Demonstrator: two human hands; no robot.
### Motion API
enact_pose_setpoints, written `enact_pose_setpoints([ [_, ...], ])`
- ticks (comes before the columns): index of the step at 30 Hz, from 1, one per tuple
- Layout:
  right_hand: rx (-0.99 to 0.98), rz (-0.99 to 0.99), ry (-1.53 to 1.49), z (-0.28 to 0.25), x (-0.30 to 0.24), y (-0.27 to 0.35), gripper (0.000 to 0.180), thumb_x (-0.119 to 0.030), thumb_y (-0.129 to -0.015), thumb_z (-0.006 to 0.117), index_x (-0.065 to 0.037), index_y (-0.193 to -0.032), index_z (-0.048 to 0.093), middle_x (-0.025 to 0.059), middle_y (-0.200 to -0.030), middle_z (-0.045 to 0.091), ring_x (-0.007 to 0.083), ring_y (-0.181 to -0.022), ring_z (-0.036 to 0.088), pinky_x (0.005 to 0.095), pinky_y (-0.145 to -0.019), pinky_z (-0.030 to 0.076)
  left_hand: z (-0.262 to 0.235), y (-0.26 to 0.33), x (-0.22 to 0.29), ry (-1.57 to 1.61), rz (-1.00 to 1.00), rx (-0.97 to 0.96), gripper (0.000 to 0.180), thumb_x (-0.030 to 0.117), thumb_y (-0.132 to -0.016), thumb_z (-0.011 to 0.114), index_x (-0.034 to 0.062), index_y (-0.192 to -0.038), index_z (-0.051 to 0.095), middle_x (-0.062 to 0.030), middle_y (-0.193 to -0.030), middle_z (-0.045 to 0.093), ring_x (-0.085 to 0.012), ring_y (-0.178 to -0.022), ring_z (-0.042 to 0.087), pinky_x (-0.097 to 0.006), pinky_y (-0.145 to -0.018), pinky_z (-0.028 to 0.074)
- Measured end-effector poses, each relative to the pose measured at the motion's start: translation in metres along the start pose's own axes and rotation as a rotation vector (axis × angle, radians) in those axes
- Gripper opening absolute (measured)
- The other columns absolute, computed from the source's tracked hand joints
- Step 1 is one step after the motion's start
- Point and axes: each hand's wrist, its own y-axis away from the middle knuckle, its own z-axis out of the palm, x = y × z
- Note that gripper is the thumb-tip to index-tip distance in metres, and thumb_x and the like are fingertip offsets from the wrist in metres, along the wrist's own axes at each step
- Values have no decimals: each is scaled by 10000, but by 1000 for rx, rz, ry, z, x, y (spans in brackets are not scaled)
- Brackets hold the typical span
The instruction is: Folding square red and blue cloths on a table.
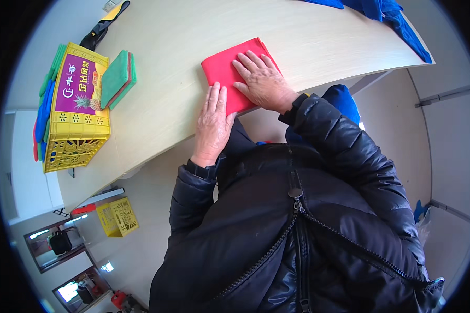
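A folded red cloth (222,64) lies at the front edge of the pale table, its near corner by the rim. My right hand (263,83) rests flat on top of it, fingers spread. At the cloth's left near side, my left hand (213,122) lays its stretched fingertips on the fabric. Neither hand grips anything. To the left, a small stack of folded green cloths (115,78) with a red one between them stands against a yellow plastic crate (81,128).
Beyond the crate's left side show folded green, blue and red cloths (46,112). A black and yellow item (102,28) lies behind it. Blue fabric (384,15) is at the table's far right. Another yellow crate (117,216) stands on the floor at lower left.
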Motion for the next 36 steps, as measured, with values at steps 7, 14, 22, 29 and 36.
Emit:
enact_pose_setpoints([
  [7,23,-18,-20,2,2,1,617,-465,-1043,438,-66,-1513,424,141,-1599,366,313,-1503,287,466,-1243,187,4,0,2,-174,35,59,585,99,-897,671,-16,-1430,460,-211,-1492,439,-363,-1341,503,-396,-1034,506],
  [14,77,-39,-27,5,5,2,627,-480,-1039,425,-47,-1492,449,158,-1572,395,334,-1484,314,487,-1230,214,3,-19,28,-444,-72,-83,522,23,-870,624,-37,-1371,495,-212,-1388,512,-313,-1050,654,-358,-861,581],
  [22,72,-20,-40,0,6,3,630,-490,-1033,429,-60,-1493,455,152,-1573,397,333,-1485,312,478,-1231,214,-1,-15,34,-682,18,-163,523,20,-871,607,-86,-1367,479,-248,-1393,503,-254,-985,681,-281,-793,596],
  [29,0,-7,-39,-7,5,4,636,-488,-1034,432,-83,-1523,419,146,-1609,347,334,-1506,275,470,-1240,187,-2,-6,29,-646,57,-157,531,23,-883,590,-84,-1389,466,-258,-1441,476,-303,-1047,676,-331,-846,588],
  [36,-135,27,-143,-17,13,-10,645,-486,-1029,438,-68,-1520,419,177,-1604,342,360,-1493,294,476,-1236,190,-41,-31,2,-240,43,-179,551,153,-928,596,-36,-1429,470,-216,-1487,459,-341,-1176,609,-376,-934,532],
])
